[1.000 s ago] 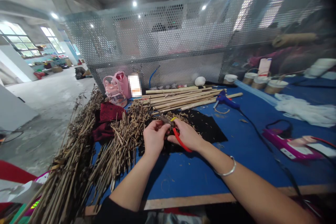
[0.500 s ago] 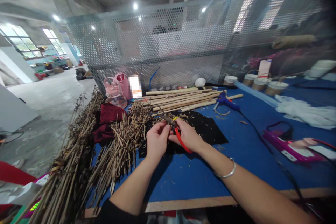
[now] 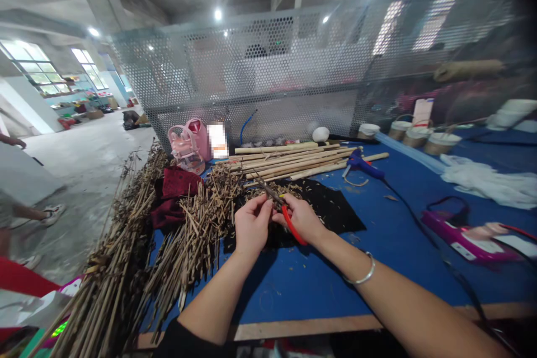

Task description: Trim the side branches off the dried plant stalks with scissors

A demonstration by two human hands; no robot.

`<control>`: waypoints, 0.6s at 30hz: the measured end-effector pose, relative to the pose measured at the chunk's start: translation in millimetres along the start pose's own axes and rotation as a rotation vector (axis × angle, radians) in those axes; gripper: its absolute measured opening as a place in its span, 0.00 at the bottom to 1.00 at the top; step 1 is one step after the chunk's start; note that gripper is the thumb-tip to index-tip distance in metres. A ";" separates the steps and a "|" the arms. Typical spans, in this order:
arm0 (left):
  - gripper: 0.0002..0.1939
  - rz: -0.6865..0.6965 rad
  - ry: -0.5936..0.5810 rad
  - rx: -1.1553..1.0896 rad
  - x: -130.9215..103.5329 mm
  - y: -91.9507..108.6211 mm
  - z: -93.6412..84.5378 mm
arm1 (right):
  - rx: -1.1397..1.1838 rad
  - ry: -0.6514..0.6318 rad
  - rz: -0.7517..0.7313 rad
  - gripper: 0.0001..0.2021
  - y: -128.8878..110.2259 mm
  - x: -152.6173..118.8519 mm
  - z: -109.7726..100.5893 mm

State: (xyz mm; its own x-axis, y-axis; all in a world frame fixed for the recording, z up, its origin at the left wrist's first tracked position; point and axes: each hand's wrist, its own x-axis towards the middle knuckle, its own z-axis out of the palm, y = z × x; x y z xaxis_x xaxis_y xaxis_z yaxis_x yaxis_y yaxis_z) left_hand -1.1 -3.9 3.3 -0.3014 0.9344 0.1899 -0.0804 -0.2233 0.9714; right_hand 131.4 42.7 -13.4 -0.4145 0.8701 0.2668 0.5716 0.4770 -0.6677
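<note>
My right hand (image 3: 300, 217) is closed around red-handled pruning shears (image 3: 291, 225) with a yellow part by the pivot. Their dark blades point up and left, just beyond the fingertips. Close beside them, my left hand (image 3: 254, 222) is pinched shut with its thumb against the fingers. A thin dry twig seems to run between both hands, though most of it is hidden. Beneath the hands lies a black cloth (image 3: 335, 204) strewn with clippings. Left of my left hand is a heap of short dry stems (image 3: 201, 210).
Long dried stalks (image 3: 113, 251) line the left table edge beside a dark red cloth (image 3: 178, 182). Pale sticks (image 3: 302, 159) lie behind the hands. A blue glue gun (image 3: 364, 165) and a purple power strip (image 3: 465, 238) are at the right. A person's leg (image 3: 29, 212) shows at far left.
Both hands stay nearly in place, with the shears' blades shifted slightly. Another person's arm and leg have come into view at the far left.
</note>
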 end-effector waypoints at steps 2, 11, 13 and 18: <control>0.12 0.007 0.005 -0.002 0.4 -0.6 -0.2 | -0.001 0.015 -0.006 0.16 2.2 1.2 0.6; 0.15 -0.060 0.043 -0.094 2.5 -1.9 0.5 | -0.077 -0.011 0.001 0.14 -1.7 1.4 -3.2; 0.14 -0.042 0.029 -0.040 2.0 -0.2 0.3 | -0.127 -0.015 -0.004 0.15 -7.7 0.5 -7.1; 0.11 0.034 -0.039 0.116 0.0 2.5 -0.9 | -0.163 0.013 -0.097 0.17 -11.2 0.2 -9.7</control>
State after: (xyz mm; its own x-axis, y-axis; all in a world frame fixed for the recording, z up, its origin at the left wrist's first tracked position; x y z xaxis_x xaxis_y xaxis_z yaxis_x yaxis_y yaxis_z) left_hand -2.2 -4.8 5.6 -0.2645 0.9376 0.2259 0.0405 -0.2232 0.9739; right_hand 131.8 38.6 0.9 -0.4644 0.8200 0.3345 0.6369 0.5717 -0.5172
